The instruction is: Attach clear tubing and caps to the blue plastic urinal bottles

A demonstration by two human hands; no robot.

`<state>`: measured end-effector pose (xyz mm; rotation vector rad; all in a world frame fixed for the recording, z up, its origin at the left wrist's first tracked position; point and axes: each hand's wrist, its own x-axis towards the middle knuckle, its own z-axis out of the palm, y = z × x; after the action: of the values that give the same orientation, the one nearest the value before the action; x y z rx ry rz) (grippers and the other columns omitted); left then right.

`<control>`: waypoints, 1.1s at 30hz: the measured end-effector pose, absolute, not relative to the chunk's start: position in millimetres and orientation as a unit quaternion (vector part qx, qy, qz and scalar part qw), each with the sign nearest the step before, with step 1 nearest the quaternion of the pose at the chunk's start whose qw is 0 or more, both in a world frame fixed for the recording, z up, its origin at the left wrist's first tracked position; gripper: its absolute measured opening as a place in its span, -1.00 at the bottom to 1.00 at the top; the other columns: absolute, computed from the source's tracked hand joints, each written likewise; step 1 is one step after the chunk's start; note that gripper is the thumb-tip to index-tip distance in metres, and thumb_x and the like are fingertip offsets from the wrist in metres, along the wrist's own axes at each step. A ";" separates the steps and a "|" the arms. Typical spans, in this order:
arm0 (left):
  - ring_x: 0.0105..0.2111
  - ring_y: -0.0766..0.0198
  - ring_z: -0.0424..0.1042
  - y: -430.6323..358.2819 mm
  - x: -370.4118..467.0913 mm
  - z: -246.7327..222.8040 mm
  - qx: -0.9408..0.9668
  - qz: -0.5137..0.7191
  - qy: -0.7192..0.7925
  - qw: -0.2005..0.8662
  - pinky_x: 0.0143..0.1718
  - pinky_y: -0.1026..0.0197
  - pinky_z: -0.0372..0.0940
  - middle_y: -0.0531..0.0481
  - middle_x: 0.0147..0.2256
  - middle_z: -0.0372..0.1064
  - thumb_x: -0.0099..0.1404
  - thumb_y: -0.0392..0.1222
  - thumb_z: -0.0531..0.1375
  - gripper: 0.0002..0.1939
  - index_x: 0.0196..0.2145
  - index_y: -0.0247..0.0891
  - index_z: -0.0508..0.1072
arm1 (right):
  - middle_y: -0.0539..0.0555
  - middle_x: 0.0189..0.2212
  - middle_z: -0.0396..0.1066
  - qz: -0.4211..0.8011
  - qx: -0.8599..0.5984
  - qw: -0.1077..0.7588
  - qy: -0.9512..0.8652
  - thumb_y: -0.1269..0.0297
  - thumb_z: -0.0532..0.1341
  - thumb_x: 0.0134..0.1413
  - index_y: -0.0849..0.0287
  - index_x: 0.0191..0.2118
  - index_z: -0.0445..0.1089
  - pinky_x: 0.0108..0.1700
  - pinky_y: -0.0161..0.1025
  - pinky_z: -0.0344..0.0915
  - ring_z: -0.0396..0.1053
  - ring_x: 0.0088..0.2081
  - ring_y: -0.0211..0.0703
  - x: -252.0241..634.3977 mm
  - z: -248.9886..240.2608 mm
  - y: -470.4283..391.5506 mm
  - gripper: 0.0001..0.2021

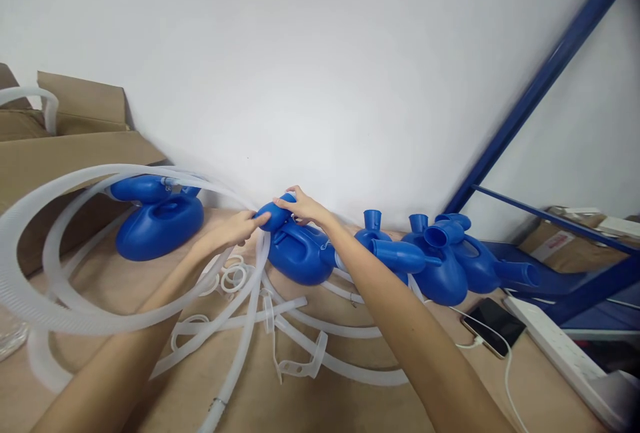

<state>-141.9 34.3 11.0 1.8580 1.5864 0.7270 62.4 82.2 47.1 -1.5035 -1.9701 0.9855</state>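
Note:
Near the middle, a blue plastic urinal bottle (305, 256) with a loop handle lies on the brown surface. Above it is a rounded blue funnel piece (273, 215), gripped between both hands. My left hand (237, 228) is closed on the piece's left end, thumb on top, where a clear ribbed hose (125, 323) meets it or passes behind it. At the other end, my right hand (303, 208) is wrapped round the piece with its fingers over the top. The join between hose and piece is hidden by my left fingers.
Another blue bottle (160, 226) stands left, beside a cardboard box (75, 150). Several blue bottles (440, 273) crowd the right. Clear tubes (345, 370), white rings (233, 278) and a clear strap (300, 368) lie in front. A phone (493, 328), power strip (555, 346) and blue rack (540, 93) are right.

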 end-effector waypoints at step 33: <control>-0.55 0.02 0.44 27.3 -140.0 10.1 0.670 0.243 0.672 0.202 -0.52 0.15 0.17 -0.08 -0.66 0.28 0.18 0.53 0.06 -0.32 -0.67 -0.14 0.17 | 0.16 0.07 0.38 0.410 -0.548 0.227 -0.693 -0.22 0.28 0.19 -0.06 0.22 0.18 -0.29 -0.23 0.51 0.42 -0.25 -0.19 62.6 43.7 97.1 -0.40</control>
<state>-140.0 27.3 10.1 1.8706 1.8770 0.6789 62.6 97.1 43.7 -1.5109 -1.9093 1.1286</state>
